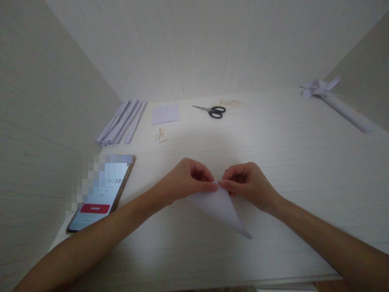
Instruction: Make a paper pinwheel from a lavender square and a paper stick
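A folded piece of white paper [217, 207] hangs between my hands over the pale table, its long point angled down to the right. My left hand [194, 178] pinches the paper's upper edge between thumb and fingers. Close beside it, my right hand [247, 182] pinches the same edge, the two thumbs nearly meeting. The lower part of the paper is free, and how its top is folded is covered by my fingertips.
Several rolled paper tubes [130, 121] lie at the back left, near a square of paper [165, 114], small thin pieces [161, 135] and black-handled scissors [209, 110]. A phone [103, 194] rests by my left forearm. A paper pinwheel-like piece on a tube [346, 111] lies far right. Walls enclose the table.
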`<action>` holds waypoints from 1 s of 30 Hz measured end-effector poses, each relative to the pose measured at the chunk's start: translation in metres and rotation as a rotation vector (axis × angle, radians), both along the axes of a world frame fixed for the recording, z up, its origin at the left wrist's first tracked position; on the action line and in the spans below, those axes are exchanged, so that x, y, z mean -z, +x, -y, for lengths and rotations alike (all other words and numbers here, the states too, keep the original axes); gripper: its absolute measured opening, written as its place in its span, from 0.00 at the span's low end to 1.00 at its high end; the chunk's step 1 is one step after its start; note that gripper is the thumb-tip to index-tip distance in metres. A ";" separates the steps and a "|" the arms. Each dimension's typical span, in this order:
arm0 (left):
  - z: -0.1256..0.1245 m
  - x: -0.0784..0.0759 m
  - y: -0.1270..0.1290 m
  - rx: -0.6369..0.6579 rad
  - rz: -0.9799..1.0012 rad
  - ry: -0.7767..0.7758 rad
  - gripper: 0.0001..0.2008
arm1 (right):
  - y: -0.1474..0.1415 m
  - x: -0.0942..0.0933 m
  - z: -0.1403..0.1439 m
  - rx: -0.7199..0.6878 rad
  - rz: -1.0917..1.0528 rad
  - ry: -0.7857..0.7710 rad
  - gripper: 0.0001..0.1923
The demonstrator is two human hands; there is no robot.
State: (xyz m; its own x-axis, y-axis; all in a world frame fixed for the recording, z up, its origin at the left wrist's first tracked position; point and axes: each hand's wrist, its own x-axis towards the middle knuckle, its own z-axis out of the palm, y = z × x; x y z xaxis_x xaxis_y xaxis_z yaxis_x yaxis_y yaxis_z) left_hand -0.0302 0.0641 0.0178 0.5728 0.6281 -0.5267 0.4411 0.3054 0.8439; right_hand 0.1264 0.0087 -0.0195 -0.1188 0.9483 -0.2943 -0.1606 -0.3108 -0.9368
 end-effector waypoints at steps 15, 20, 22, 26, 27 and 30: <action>0.000 -0.001 -0.001 -0.021 0.022 -0.030 0.07 | 0.006 0.008 -0.002 -0.057 -0.245 0.053 0.09; 0.001 -0.004 -0.001 -0.009 0.020 -0.032 0.07 | 0.007 0.006 -0.003 -0.110 -0.326 0.029 0.07; 0.001 -0.005 -0.001 -0.008 0.016 -0.027 0.07 | 0.007 0.006 -0.003 -0.108 -0.324 0.038 0.06; 0.001 -0.003 -0.001 -0.011 0.022 -0.026 0.07 | 0.008 0.009 -0.003 -0.122 -0.316 0.072 0.08; 0.001 -0.003 -0.001 -0.009 0.023 -0.025 0.07 | 0.009 0.010 -0.003 -0.132 -0.315 0.078 0.08; 0.001 -0.003 0.000 -0.007 0.019 -0.025 0.07 | 0.009 0.011 -0.003 -0.147 -0.320 0.098 0.07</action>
